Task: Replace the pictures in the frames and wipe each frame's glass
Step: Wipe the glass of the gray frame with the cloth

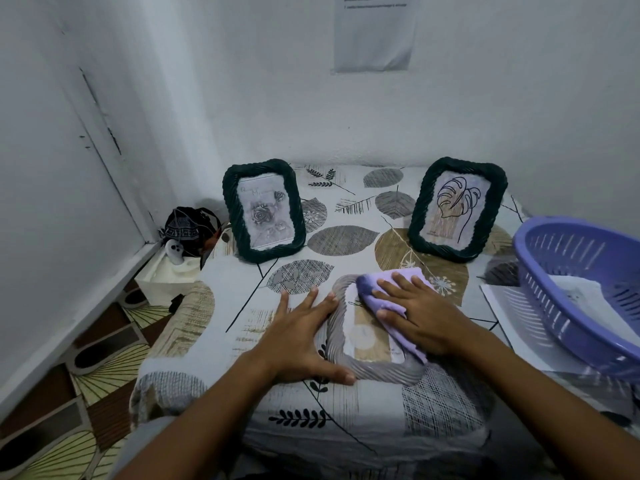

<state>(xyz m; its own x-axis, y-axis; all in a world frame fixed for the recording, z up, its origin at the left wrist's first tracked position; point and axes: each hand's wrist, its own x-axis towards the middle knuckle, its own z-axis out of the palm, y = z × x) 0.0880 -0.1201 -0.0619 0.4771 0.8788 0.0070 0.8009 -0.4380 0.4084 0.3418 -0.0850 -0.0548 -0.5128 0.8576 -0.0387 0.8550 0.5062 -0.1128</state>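
Observation:
A grey rope-edged frame (370, 370) lies flat on the leaf-print table (242, 289) near its front edge. My left hand (301, 337) rests flat beside the frame's left rim, fingers spread, thumb along the lower left corner. With straight fingers, my right hand (420, 315) presses a purple cloth (394, 289) onto the frame's glass at its upper right. Behind stand two dark green frames, upright: one with a rose picture (265, 211) at the left, one with a leaf drawing (457, 209) at the right.
A purple plastic basket (540, 268) with papers inside sits at the table's right edge, on a white sheet (498, 299). A white box (166, 275) and a dark bag (188, 226) stand left of the table, in the wall corner. Patterned floor lies at the lower left.

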